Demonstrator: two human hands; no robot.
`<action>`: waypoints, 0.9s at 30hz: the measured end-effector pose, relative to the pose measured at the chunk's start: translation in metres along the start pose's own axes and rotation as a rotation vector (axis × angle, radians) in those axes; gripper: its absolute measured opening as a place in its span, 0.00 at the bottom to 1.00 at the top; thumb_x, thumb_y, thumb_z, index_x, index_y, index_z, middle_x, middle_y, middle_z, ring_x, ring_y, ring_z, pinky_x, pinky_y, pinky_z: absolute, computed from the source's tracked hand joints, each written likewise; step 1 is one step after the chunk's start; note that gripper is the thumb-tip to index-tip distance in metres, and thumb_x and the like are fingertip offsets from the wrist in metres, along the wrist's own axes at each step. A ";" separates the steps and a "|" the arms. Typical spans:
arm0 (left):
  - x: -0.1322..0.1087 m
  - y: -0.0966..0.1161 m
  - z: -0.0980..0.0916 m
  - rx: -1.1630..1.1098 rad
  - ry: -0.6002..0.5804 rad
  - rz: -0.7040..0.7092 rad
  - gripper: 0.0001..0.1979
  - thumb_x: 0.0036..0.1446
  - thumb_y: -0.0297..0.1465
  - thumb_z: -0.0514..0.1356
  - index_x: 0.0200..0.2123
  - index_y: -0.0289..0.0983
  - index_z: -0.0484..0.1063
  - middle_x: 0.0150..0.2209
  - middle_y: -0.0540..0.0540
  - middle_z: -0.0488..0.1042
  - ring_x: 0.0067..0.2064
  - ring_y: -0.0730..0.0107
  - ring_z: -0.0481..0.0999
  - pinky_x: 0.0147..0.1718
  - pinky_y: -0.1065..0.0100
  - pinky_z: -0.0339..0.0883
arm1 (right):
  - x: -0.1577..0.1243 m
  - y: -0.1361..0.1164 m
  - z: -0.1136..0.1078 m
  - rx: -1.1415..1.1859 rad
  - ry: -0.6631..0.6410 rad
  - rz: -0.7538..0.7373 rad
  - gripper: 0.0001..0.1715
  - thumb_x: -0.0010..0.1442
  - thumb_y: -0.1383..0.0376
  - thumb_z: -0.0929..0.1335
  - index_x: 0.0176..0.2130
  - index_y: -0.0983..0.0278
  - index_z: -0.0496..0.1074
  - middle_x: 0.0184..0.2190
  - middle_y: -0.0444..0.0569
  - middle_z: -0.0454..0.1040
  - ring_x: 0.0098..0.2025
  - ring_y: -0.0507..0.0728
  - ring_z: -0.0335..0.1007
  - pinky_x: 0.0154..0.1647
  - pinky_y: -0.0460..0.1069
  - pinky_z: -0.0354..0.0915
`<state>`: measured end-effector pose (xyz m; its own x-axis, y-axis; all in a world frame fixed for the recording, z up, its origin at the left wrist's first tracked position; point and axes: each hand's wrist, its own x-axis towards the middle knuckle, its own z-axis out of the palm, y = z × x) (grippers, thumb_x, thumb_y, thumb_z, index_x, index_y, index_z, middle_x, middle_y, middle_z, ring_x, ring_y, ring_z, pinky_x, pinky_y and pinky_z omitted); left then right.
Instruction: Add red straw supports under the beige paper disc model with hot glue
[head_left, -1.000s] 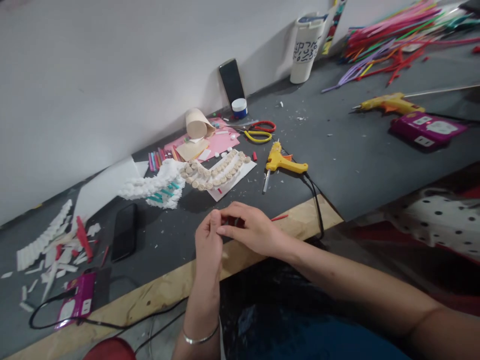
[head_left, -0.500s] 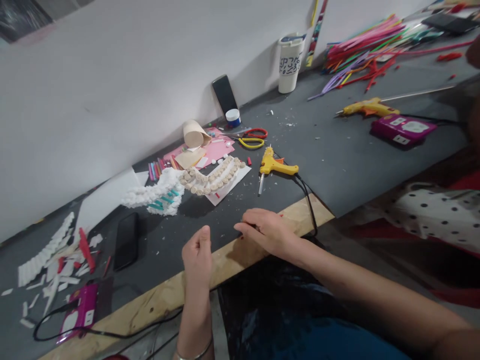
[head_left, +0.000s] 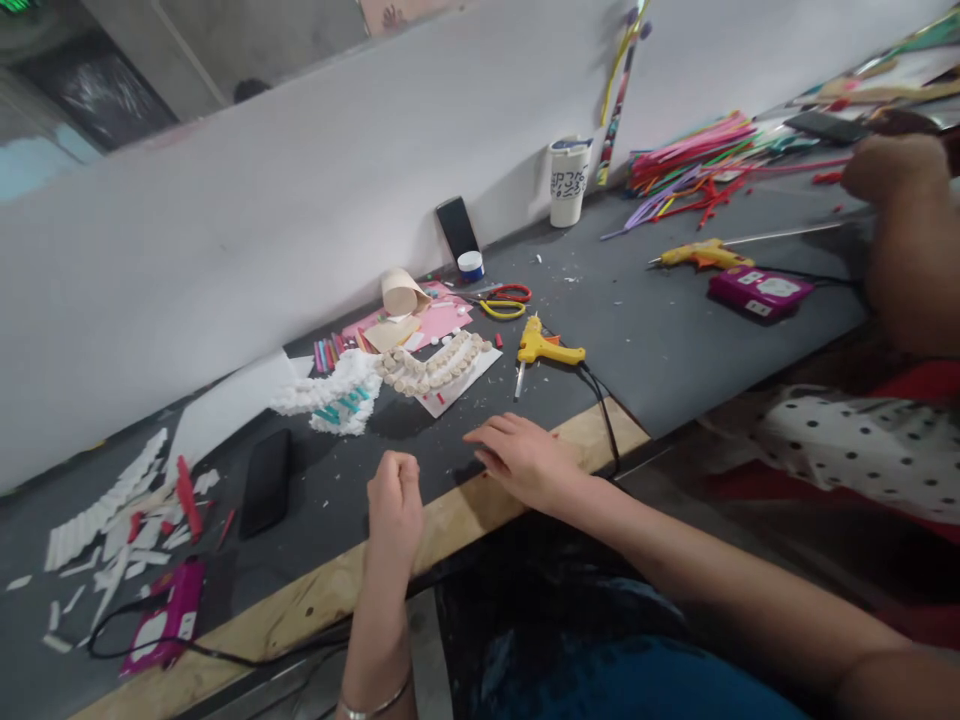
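Observation:
My left hand [head_left: 395, 500] is curled closed at the wooden front edge of the table, thumb uppermost; the inside of its fingers is hidden. Across from it, my right hand [head_left: 521, 458] lies palm down with its fingers stretched out and nothing visible in them. Beyond both hands sit a curved piece covered in beige discs [head_left: 433, 367], on white card, and a fluffy white piece with teal sticks [head_left: 337, 397]. The yellow glue gun [head_left: 547, 346] lies past my right hand, its nozzle pointing away. A dark phone [head_left: 265, 483] lies left of my left hand.
Scissors [head_left: 504, 302], a paper roll [head_left: 403, 293] and a white cup [head_left: 570, 183] stand or lie farther back. White scraps [head_left: 120, 540] and a purple power block [head_left: 166, 615] are at left. At right are pipe cleaners [head_left: 694, 155], another glue gun [head_left: 705, 254] and another person's arm [head_left: 907, 220].
The view has tilted up, showing more above the wall. My right hand's fingers have straightened slightly; my left stays curled. The other person's hand has come into view at right.

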<state>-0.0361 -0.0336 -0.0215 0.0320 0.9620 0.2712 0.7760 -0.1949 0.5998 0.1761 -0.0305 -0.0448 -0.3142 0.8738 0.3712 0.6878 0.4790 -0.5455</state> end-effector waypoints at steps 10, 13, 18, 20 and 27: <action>-0.035 0.012 -0.043 0.054 0.165 -0.043 0.20 0.64 0.40 0.49 0.20 0.42 0.55 0.18 0.52 0.60 0.23 0.68 0.63 0.24 0.67 0.56 | 0.029 -0.079 0.052 0.127 -0.422 -0.411 0.12 0.64 0.58 0.67 0.36 0.63 0.77 0.31 0.49 0.80 0.32 0.56 0.74 0.32 0.48 0.63; -0.044 -0.002 -0.053 0.060 0.220 -0.097 0.17 0.66 0.39 0.46 0.25 0.43 0.61 0.24 0.50 0.67 0.28 0.64 0.69 0.28 0.65 0.62 | 0.028 -0.084 0.058 0.097 -0.365 -0.436 0.18 0.64 0.56 0.68 0.27 0.62 0.75 0.25 0.47 0.77 0.28 0.54 0.72 0.32 0.48 0.61; -0.033 -0.026 -0.045 0.123 0.130 -0.103 0.18 0.63 0.42 0.53 0.22 0.42 0.61 0.20 0.50 0.69 0.24 0.64 0.69 0.26 0.65 0.59 | 0.046 -0.022 0.025 0.118 0.047 -0.169 0.12 0.64 0.71 0.65 0.44 0.64 0.75 0.42 0.53 0.78 0.45 0.58 0.73 0.46 0.50 0.66; -0.016 -0.032 -0.032 0.182 0.049 -0.026 0.22 0.64 0.41 0.50 0.18 0.41 0.59 0.18 0.49 0.67 0.24 0.64 0.69 0.27 0.65 0.60 | 0.059 0.006 0.006 0.060 0.140 -0.108 0.21 0.60 0.76 0.62 0.51 0.65 0.73 0.47 0.56 0.76 0.50 0.60 0.71 0.50 0.53 0.66; 0.053 -0.047 0.024 0.218 0.014 0.098 0.14 0.60 0.30 0.58 0.49 0.36 0.73 0.52 0.36 0.76 0.55 0.52 0.73 0.54 0.54 0.65 | 0.105 0.050 -0.018 -0.219 -0.040 -0.243 0.43 0.53 0.76 0.64 0.67 0.63 0.58 0.67 0.57 0.60 0.66 0.67 0.56 0.62 0.63 0.58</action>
<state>-0.0555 0.0312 -0.0532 0.1062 0.9374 0.3318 0.8875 -0.2398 0.3934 0.1892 0.0842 -0.0195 -0.5092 0.7407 0.4383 0.7125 0.6484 -0.2680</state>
